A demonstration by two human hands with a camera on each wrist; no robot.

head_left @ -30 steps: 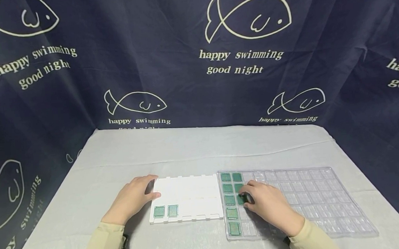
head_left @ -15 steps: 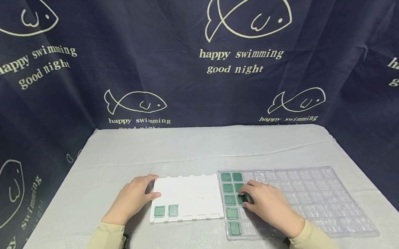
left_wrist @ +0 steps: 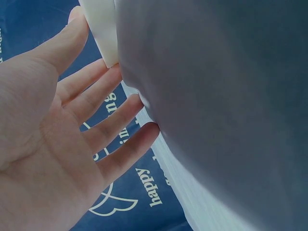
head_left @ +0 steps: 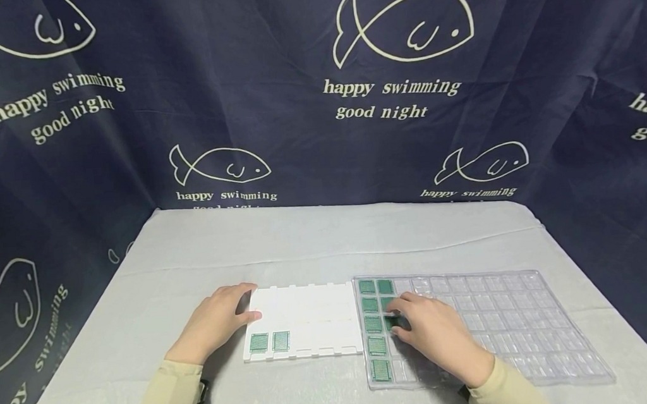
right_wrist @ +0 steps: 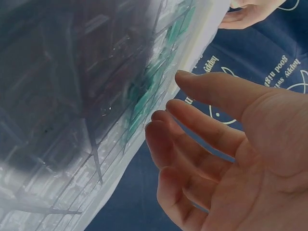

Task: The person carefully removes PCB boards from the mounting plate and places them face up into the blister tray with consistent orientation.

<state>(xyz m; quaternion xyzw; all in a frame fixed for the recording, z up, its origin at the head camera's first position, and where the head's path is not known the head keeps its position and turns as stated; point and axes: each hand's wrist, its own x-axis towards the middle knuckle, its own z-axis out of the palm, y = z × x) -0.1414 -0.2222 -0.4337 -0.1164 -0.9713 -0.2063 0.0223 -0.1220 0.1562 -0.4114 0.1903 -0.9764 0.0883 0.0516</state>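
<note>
In the head view my left hand (head_left: 219, 321) rests at the left edge of a white slotted panel (head_left: 315, 307), thumb on the edge and index finger at the far corner. Its fingers are straight in the left wrist view. Two small green perforated circuit boards (head_left: 258, 343) lie on the panel's near left part. My right hand (head_left: 433, 333) is over a clear compartment tray (head_left: 497, 302), fingertips at a dark green board (head_left: 392, 322) in the second column, partly hidden by them. In the right wrist view its fingers (right_wrist: 202, 139) are loosely bent, thumb apart, nothing between them.
More green boards (head_left: 377, 346) fill the tray's left column and the far end of the second. The tray's left rim meets the panel's right end. Both lie on a white-covered table (head_left: 281, 243), with dark blue fish-print cloth (head_left: 304, 102) hanging behind and at the sides.
</note>
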